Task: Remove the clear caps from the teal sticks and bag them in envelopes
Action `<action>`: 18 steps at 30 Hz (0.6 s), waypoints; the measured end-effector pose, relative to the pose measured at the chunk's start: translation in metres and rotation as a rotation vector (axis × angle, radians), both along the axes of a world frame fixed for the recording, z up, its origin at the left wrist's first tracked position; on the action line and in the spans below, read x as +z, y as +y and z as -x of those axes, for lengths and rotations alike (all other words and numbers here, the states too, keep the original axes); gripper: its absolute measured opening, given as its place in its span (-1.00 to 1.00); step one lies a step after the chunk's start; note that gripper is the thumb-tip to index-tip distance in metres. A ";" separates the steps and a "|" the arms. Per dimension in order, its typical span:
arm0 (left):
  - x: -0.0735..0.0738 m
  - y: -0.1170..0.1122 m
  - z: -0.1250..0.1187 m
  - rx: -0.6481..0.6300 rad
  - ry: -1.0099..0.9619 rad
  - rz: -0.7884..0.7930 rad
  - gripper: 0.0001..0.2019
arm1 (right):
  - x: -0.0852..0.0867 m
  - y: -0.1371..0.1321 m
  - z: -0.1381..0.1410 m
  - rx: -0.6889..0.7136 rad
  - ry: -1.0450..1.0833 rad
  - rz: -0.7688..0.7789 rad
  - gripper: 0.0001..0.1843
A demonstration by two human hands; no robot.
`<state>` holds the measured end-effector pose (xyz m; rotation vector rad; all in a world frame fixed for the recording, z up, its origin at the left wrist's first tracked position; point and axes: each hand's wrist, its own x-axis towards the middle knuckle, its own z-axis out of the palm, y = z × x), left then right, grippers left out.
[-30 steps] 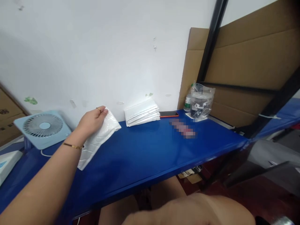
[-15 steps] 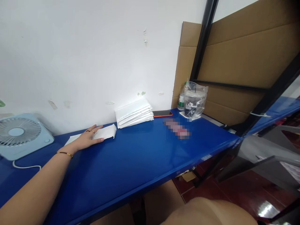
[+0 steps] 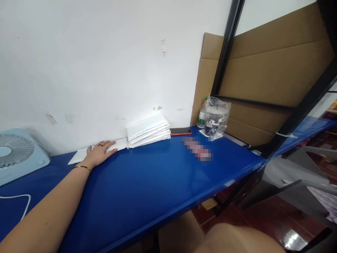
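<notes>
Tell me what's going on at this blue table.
A person's left hand lies flat, palm down, on a white padded envelope that rests on the blue table close to the wall. Just right of it sits a stack of similar envelopes. Past the stack are a phone, a cup in a clear bag and a bottle. A small fan stands at the left. The right hand is out of view.

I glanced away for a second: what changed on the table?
The left hand, which held the white bubble mailer up, has laid it flat on the blue table and slid it toward the wall, beside the stack of mailers; the open palm now rests on it. Stack, phone and bagged cup stayed put.
</notes>
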<state>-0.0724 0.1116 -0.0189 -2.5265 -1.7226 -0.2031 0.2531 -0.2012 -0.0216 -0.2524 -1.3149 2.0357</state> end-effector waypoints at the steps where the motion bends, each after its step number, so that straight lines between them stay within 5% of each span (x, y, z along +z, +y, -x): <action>1: -0.001 0.001 -0.001 0.011 -0.003 -0.005 -0.39 | 0.006 0.008 -0.004 -0.034 -0.037 -0.051 -0.60; 4: -0.003 -0.003 -0.007 0.085 0.005 -0.145 -0.41 | 0.045 0.047 -0.013 -0.151 -0.148 -0.256 -0.56; 8: -0.002 -0.017 -0.023 0.121 -0.013 -0.411 -0.44 | 0.088 0.147 -0.028 -0.932 -0.844 -1.023 -0.61; 10: 0.000 -0.025 -0.030 0.170 -0.073 -0.423 -0.43 | 0.090 0.200 -0.037 -1.116 -1.211 -1.210 -0.58; 14: 0.000 -0.041 -0.037 0.228 -0.170 -0.384 -0.41 | 0.081 0.266 -0.045 -0.953 -1.662 -1.460 -0.56; 18: 0.002 -0.058 -0.040 0.213 -0.229 -0.347 -0.41 | 0.089 0.284 -0.044 -0.796 -1.838 -1.545 -0.76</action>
